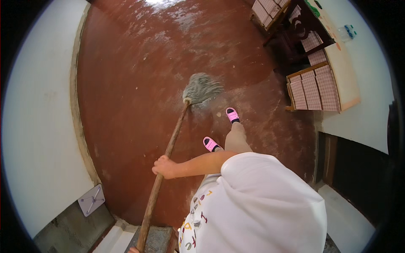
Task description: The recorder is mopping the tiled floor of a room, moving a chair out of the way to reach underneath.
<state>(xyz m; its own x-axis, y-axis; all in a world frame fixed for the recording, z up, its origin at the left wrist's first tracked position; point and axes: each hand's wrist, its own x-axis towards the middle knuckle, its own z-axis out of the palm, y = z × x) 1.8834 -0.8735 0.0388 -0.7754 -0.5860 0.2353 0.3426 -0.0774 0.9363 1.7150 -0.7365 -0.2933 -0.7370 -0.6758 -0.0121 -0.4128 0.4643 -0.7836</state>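
Observation:
My right hand (165,167) is closed around the middle of a mop's wooden handle (173,142), with the arm stretched across in front of the white shirt. At the bottom edge, only a few fingers of my left hand (134,250) show, curled at the upper part of the same handle. The handle runs away from me to the grey string mop head (202,87), which lies spread on the reddish-brown floor (126,110). Dull, pale marks show on the floor around the strings. My feet, in pink slide sandals (210,144) over dark socks, stand just right of the handle.
A white wall (41,104) bounds the left side. A small folded table or stool (91,200) leans at lower left, near a patterned step or mat (155,242). Furniture with pink checked panels (311,88), a dark carved wooden chair (300,31) and a plastic bottle (347,33) are at right.

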